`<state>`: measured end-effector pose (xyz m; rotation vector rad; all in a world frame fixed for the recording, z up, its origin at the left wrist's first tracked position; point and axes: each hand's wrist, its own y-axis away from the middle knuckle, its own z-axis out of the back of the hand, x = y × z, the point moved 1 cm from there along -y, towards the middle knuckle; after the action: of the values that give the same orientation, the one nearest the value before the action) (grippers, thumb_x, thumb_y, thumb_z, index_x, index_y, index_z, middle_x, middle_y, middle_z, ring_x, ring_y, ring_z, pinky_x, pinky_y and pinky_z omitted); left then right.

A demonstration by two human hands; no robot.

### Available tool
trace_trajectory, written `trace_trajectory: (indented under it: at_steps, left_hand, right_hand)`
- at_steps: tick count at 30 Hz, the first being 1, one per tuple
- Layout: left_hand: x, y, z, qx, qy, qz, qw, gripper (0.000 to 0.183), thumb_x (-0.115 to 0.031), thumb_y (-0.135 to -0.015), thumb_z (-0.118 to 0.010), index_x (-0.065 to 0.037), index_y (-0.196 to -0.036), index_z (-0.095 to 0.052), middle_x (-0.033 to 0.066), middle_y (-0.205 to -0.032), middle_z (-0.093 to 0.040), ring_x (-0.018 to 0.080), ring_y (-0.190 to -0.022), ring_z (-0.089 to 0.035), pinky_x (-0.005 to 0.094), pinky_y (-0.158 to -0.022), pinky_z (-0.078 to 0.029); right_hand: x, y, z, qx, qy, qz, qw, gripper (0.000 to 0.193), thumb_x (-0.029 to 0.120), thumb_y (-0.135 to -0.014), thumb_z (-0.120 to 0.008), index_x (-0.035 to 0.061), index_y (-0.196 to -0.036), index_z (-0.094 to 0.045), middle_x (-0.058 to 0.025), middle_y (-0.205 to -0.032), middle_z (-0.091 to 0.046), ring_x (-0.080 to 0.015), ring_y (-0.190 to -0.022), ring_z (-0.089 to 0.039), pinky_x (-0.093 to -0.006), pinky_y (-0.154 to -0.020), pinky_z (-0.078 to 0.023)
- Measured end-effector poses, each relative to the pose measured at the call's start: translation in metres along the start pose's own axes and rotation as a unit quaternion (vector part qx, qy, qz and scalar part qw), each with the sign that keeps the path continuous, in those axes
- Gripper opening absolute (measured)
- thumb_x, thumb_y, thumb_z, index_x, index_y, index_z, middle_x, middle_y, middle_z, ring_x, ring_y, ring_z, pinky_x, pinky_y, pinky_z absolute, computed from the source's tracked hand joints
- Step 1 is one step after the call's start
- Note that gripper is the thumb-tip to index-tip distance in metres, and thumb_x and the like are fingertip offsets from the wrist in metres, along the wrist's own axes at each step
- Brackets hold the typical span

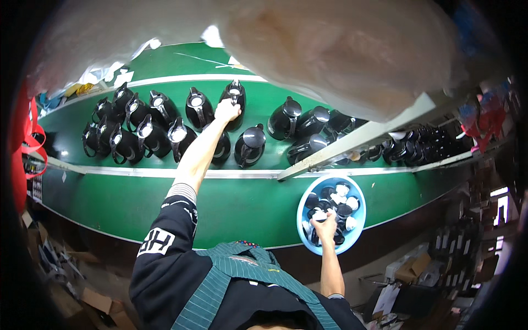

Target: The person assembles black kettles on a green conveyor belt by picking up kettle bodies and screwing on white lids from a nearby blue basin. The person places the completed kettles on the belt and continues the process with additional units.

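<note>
Left hand (227, 111) is gripping a black kettle (240, 98) on the green surface (257, 104); right hand (326, 226) is pinching a white part (318, 216) in the blue basin (361, 220); right-side kettles (283, 124) are wearing black lids (292, 105), seemingly done; left-side kettles (157, 141) are showing pale tops, seemingly outstanding.

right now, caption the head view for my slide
Left hand gripping black jug, right hand among lids in blue basin
</note>
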<state>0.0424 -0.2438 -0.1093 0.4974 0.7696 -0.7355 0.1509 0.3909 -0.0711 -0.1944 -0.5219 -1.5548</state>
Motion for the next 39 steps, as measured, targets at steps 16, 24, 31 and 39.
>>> trace_trajectory:
  at_steps: [16, 24, 31, 39]
  left_hand:
    - [-0.115, 0.368, 0.143, 0.034, -0.167, -0.384, 0.907, 0.028, -0.019, -0.082, -0.082, -0.008, -0.099, -0.063, 0.014, -0.081, -0.071, 0.0344, -0.07, -0.071, 0.0426, -0.059, -0.054]
    - [-0.092, 0.416, 0.15, 0.111, -0.198, -0.376, 0.899, 0.028, -0.016, -0.079, -0.08, -0.008, -0.101, -0.064, 0.0136, -0.078, -0.073, 0.0341, -0.075, -0.074, 0.0445, -0.066, -0.057]
    - [-0.096, 0.43, 0.14, 0.082, -0.215, -0.383, 0.895, 0.014, -0.012, -0.082, -0.072, -0.008, -0.091, -0.061, 0.0118, -0.074, -0.071, 0.0314, -0.071, -0.074, 0.0446, -0.062, -0.057]
    - [-0.085, 0.424, 0.12, 0.111, -0.219, -0.376, 0.893, 0.025, -0.014, -0.082, -0.076, -0.009, -0.099, -0.06, 0.0129, -0.074, -0.07, 0.0335, -0.07, -0.073, 0.0447, -0.061, -0.055]
  right_hand:
    - [0.29, 0.091, 0.092, -0.009, -0.222, 0.48, 0.849, 0.096, 0.028, -0.073, -0.097, -0.0068, -0.146, -0.046, -0.0231, -0.132, -0.063, -0.0306, -0.119, -0.065, -0.0406, -0.104, -0.052]
    - [0.292, 0.127, 0.048, -0.096, 0.086, 0.702, 0.701, 0.072, 0.008, -0.087, -0.068, -0.0064, -0.152, -0.041, -0.0308, -0.123, -0.061, -0.0396, -0.103, -0.063, -0.0481, -0.096, -0.055]
    - [0.274, 0.121, 0.041, 0.245, -0.337, 0.218, 0.883, 0.095, 0.046, -0.091, -0.078, -0.0023, -0.155, -0.027, -0.0274, -0.111, -0.071, -0.0353, -0.089, -0.076, -0.0412, -0.079, -0.064]
    - [0.229, 0.108, 0.035, 0.161, -0.106, 0.262, 0.946, 0.071, 0.055, -0.1, -0.063, 0.0019, -0.145, -0.045, -0.0231, -0.086, -0.073, -0.044, -0.078, -0.075, -0.0448, -0.071, -0.063]
